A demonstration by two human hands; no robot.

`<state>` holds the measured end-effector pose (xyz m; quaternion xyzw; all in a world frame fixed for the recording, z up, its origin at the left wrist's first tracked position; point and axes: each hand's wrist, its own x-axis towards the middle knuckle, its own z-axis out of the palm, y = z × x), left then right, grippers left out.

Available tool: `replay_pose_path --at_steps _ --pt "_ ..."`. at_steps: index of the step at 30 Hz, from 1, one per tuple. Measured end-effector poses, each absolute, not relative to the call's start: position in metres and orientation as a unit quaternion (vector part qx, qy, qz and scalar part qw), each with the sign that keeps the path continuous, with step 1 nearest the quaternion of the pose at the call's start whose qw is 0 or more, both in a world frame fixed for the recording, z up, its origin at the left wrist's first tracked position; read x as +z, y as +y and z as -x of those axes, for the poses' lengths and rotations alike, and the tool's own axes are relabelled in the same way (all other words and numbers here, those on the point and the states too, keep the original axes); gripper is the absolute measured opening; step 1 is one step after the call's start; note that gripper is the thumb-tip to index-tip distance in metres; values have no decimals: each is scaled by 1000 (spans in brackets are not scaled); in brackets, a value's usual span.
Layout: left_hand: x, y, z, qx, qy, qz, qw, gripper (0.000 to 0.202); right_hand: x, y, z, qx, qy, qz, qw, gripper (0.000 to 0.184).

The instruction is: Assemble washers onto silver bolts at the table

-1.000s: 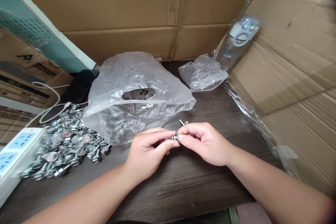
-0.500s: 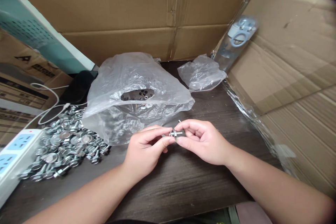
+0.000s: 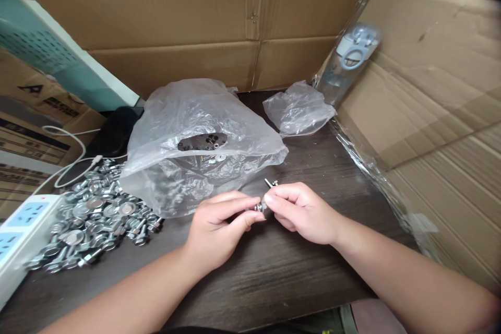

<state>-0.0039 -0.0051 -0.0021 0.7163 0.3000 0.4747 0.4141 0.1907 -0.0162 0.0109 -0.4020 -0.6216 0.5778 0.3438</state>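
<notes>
My left hand [image 3: 219, 227] and my right hand [image 3: 301, 214] meet at the fingertips in front of me, above the dark wooden desk [image 3: 313, 271]. Both pinch a small zinc-plated hex bolt with washers [image 3: 261, 205], its shank angled up and away from me. Fingertips partly hide the washers. To the left of my left hand lies a heap of similar bolts with wide washers [image 3: 97, 216]. Just beyond my hands sits a clear plastic bag [image 3: 188, 130], with more hardware showing through a torn hole.
A second crumpled plastic bag [image 3: 298, 109] lies at the back of the desk. A white power strip [image 3: 23, 232] and white cable [image 3: 66, 167] lie at the left. Cardboard sheets [image 3: 426, 115] line the back and right, with a clear water bottle [image 3: 346, 60] against them.
The bolt has turned in my fingers, from lying nearly level to its shank pointing up and away. My right hand has shifted slightly down. The view has moved slightly.
</notes>
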Motion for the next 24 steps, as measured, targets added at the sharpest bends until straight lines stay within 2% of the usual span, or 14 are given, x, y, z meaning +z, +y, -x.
replay_pose_path --at_steps 2,6,11,18,24 --pt "-1 -5 4 479 323 -699 421 21 12 -16 -191 564 -618 416 355 39" --pt "1 -5 3 485 350 -673 434 21 14 -17 -189 571 -602 403 387 16" --pt "2 -5 3 486 336 -673 444 23 14 -21 -186 550 -609 411 396 14" --pt "0 -5 4 475 306 -700 436 23 15 -21 -188 532 -642 427 350 17" --pt "1 -5 3 478 319 -692 436 20 14 -18 -190 524 -659 422 336 39"
